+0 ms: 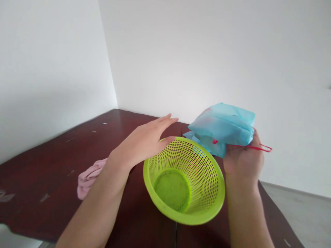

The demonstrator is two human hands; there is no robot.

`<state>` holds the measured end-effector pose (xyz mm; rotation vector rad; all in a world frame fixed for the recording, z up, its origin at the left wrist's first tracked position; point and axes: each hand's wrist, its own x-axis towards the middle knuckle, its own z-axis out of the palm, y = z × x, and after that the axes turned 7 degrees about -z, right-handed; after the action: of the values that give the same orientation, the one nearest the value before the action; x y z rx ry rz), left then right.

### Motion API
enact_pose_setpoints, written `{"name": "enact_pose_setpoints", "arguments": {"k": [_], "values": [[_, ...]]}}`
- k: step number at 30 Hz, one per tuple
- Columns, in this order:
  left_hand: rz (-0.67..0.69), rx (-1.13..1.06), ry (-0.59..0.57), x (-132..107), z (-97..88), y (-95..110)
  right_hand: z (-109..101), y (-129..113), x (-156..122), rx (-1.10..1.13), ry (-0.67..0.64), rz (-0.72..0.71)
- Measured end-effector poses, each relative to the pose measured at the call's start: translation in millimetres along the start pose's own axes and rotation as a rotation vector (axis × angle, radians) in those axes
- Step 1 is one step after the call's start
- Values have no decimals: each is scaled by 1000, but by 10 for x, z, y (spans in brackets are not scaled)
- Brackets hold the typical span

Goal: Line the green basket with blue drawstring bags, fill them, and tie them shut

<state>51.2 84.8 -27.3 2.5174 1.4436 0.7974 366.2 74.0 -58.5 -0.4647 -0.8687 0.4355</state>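
A light blue plastic bag point(224, 124) with red drawstrings is held up by my right hand point(244, 158), which grips it from below at the right. Most of the fingers there are hidden behind the bag. My left hand point(148, 139) is open, fingers stretched out and thumb apart, over the far left rim of a green plastic basket point(181, 217). Whether the thumb touches the rim I cannot tell. The basket has mesh walls and a solid round bottom, and it leans toward me with nothing inside. Part of the bag hangs just behind its far right rim.
A folded pink cloth point(89, 177) lies left of my left forearm, partly covered by it. The dark red-brown table point(85, 137) bears several small pale scraps. White walls point(207, 51) rise behind and to the left. Pale floor point(302, 210) shows at the right.
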Motion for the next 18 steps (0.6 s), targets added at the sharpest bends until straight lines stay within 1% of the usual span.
{"name": "enact_pose_setpoints", "arguments": {"k": [1, 2, 3, 6, 8, 9, 12, 14, 16, 18], "values": [[31, -44, 74, 21, 8, 34, 27, -8, -36, -7, -33, 21], [74, -90, 122, 37, 19, 71, 59, -29, -85, -19, -72, 47], [122, -131, 145, 48, 31, 110, 89, -57, -140, -39, -128, 78], [247, -189, 115, 57, 55, 233, 127, -159, -298, -163, -421, 186], [292, -175, 89, 58, 60, 305, 117, -216, -361, -257, -602, 191], [304, -158, 87, 59, 63, 333, 112, -239, -378, -298, -663, 167], [340, -96, 100, 76, 100, 378, 130, -288, -390, -358, -762, 74], [384, -64, 107, 97, 153, 380, 164, -311, -387, -353, -809, 55], [425, -52, 116, 122, 212, 368, 196, -329, -387, -352, -840, 31], [436, -58, 138, 149, 256, 350, 212, -347, -394, -374, -850, -16]]}}
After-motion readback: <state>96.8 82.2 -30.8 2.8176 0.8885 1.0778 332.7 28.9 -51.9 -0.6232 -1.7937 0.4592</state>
